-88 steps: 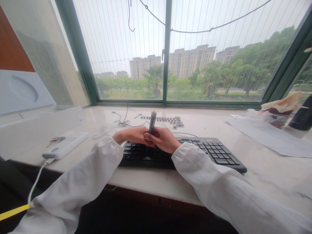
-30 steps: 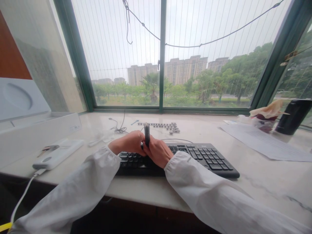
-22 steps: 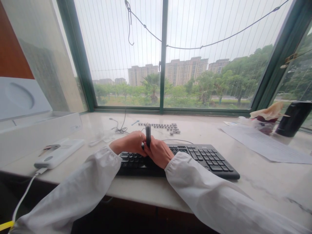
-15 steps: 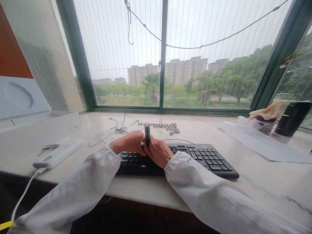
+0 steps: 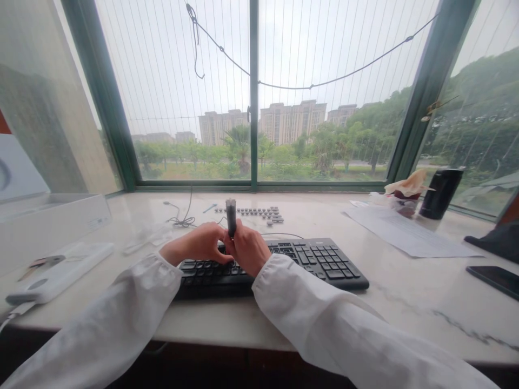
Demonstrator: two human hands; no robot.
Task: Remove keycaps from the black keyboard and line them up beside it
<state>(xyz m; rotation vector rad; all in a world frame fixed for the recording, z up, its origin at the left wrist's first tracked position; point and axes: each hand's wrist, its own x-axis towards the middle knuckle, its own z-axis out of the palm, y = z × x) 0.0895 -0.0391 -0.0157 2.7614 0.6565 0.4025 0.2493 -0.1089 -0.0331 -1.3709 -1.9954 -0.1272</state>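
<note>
A black keyboard lies on the pale desk in front of me. My right hand is closed around a dark-handled tool, held upright with its greyish end on top. The tool's lower end is hidden by my fingers, so I cannot tell its exact kind. My left hand rests over the left part of the keyboard, touching the right hand. Its thumb and forefinger stand apart, with the thumb low over the keys. Behind the keyboard lie rows of small loose keycaps.
A coiled cable and clear plastic lie behind my left hand. At left are a white box and a white power strip-like device with keys. Papers, a black cup and a phone lie right.
The view has turned to the right, so everything shifts left and the phone appears. My left thumb and forefinger look farther apart; the right hand keeps its hold on the tool.
</note>
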